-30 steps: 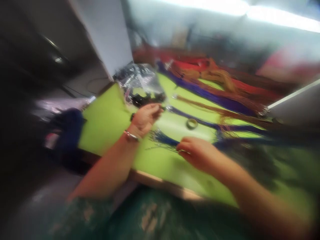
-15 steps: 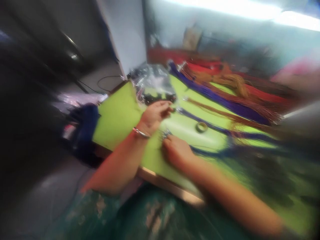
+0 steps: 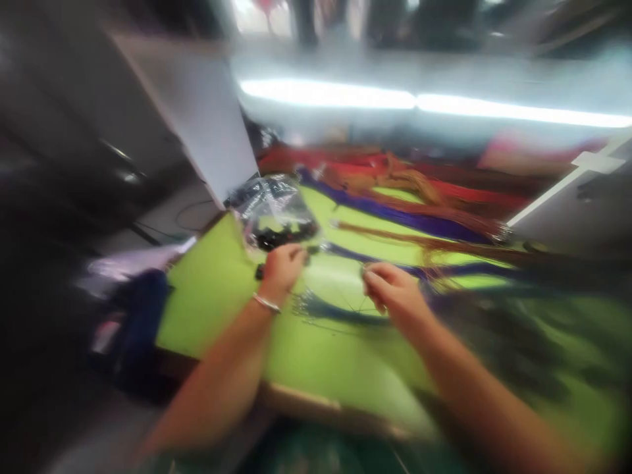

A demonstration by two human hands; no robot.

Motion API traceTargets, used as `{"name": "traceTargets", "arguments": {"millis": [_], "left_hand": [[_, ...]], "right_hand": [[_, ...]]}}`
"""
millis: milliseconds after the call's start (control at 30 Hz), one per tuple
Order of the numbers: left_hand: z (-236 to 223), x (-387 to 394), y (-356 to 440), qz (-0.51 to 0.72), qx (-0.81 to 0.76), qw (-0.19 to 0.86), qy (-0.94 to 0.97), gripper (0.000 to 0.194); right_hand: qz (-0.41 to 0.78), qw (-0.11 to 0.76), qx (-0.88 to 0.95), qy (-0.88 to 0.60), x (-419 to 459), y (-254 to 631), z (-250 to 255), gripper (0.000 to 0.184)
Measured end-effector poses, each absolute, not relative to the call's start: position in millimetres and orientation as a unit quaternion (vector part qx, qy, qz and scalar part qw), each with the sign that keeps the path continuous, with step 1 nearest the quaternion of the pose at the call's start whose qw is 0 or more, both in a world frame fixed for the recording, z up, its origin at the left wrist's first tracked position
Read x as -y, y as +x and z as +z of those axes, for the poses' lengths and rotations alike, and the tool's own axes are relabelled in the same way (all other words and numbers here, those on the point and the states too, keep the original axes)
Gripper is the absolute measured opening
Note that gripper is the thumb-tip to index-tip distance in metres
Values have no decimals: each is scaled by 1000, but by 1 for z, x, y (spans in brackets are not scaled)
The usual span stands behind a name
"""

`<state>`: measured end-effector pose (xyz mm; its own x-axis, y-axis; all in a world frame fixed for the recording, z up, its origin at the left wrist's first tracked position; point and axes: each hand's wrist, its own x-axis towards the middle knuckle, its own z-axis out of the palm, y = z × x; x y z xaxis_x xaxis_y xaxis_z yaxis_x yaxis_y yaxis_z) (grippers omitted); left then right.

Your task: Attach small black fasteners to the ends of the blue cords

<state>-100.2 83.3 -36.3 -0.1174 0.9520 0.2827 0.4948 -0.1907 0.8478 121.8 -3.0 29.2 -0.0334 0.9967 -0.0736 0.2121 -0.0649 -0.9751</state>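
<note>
My left hand [image 3: 284, 268] is closed near the front of a clear plastic bag [image 3: 276, 204] of small black parts [image 3: 281, 236]. A small dark piece shows by its fingertips, too blurred to name. My right hand [image 3: 395, 289] is closed in a pinch, with the dark curved edge of a small roll of tape [image 3: 363, 270] at its fingertips; the rest of the roll is hidden. Below and between the hands lies a bundle of blue wires [image 3: 326, 308] with metal-looking ends. Another blue wire bundle [image 3: 345, 251] lies just behind.
Brown wires [image 3: 375, 232], a purple bundle [image 3: 395, 216] and red wires [image 3: 459, 191] stretch across the back of the green tabletop [image 3: 207, 296]. A white panel [image 3: 197, 125] stands at the left. Dark blue cloth [image 3: 143, 322] hangs by the left edge.
My right hand has left the front blue wire ends and moved to the tape roll. My left hand stays near the bag. The camera view has tilted upward.
</note>
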Motion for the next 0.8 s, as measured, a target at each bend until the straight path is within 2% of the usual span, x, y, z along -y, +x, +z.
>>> {"name": "traceTargets", "arguments": {"millis": [100, 300, 467, 567, 667, 800], "left_hand": [[-46, -89, -89, 420, -581, 193, 669, 12], [-49, -94, -95, 298, -526, 178, 777, 31], [-41, -82, -101, 213, -499, 151, 826, 24], [-36, -76, -98, 185, -517, 131, 826, 26], [-34, -74, -95, 170, -524, 120, 826, 31], [-33, -74, -96, 141, -529, 135, 826, 28]], "right_hand": [[431, 414, 591, -541, 2, 117, 23, 14], [431, 389, 613, -536, 0, 107, 5, 12], [482, 347, 558, -580, -1, 104, -10, 12], [499, 327, 536, -597, 0, 103, -14, 14], [486, 331, 546, -596, 1, 102, -14, 18], [507, 342, 528, -589, 0, 103, -13, 16]]}}
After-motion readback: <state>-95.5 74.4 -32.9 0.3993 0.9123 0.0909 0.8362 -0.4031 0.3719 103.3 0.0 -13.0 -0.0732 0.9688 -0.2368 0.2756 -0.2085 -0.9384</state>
